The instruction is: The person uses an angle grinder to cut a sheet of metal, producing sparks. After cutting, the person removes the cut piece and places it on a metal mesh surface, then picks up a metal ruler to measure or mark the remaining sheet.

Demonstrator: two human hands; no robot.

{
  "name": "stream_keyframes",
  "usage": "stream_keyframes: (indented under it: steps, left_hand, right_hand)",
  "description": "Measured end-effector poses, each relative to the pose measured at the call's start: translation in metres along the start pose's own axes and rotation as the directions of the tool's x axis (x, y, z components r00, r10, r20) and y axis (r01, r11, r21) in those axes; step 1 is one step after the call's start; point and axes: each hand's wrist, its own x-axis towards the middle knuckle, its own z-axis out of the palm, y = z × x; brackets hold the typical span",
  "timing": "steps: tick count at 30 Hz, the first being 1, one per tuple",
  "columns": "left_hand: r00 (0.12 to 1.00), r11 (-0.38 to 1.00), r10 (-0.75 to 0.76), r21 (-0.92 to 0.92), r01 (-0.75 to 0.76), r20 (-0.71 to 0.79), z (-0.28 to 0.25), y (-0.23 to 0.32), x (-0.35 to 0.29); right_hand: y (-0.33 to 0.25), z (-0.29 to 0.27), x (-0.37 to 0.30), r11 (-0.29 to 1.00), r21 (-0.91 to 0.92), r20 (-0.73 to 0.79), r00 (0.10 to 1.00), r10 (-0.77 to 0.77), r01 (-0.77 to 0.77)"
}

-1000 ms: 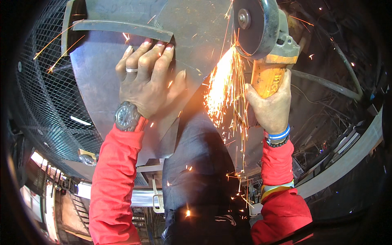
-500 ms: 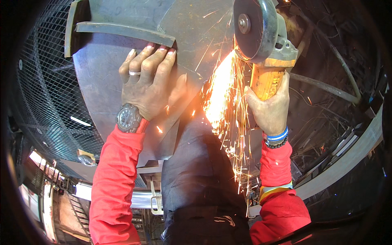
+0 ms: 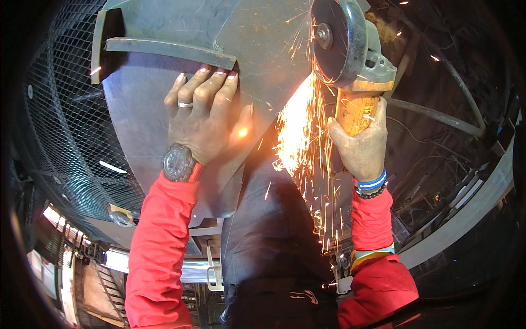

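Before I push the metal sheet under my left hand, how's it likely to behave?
The metal sheet is probably stiff: its broad surface shows no obvious sag. Being wide and flat, it seems unlikely to roll. Its smooth-looking face may be slippery.

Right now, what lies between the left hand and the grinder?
In the head view, metal plate, then a bright spray of sparks, lies between the left hand and the grinder.

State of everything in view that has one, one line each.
Left hand: open, palm down over the metal sheet, fingertips at the metal strip
Right hand: closed around the angle grinder's orange body
Angle grinder: running, guard fitted
Disc: throwing sparks
Sparks: bright, streaming downward
Metal strip: on the sheet; fixed or loose, can't tell
Watch: strapped on left wrist
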Motion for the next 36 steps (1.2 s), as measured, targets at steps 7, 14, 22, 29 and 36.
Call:
stream_keyframes:
  steps: [7,14,22,29,36]
  left_hand:
    - [1.0,1.0,0.024,0.003,-0.024,-0.014,0.001,0.001,0.001]
    - [1.0,1.0,0.014,-0.007,-0.014,0.013,-0.001,0.002,0.001]
    - [1.0,1.0,0.017,-0.024,-0.017,0.014,-0.001,0.001,0.0]
    - [1.0,0.999,-0.005,-0.037,0.005,0.014,-0.001,0.002,-0.001]
    - [1.0,0.999,-0.001,-0.04,0.002,0.016,-0.001,0.003,0.0]
  right_hand:
    - [-0.009,0.001,0.003,0.998,0.026,0.0,0.998,0.06,-0.06]
    - [-0.01,0.0,0.006,0.998,0.022,0.0,0.998,0.066,-0.066]
    - [-0.01,0.003,0.006,0.998,0.044,-0.011,0.999,0.041,-0.04]
    - [-0.012,0.0,0.008,1.0,-0.019,0.003,1.0,0.017,-0.017]
    - [-0.011,0.0,0.007,1.0,-0.005,-0.006,1.0,0.027,-0.027]
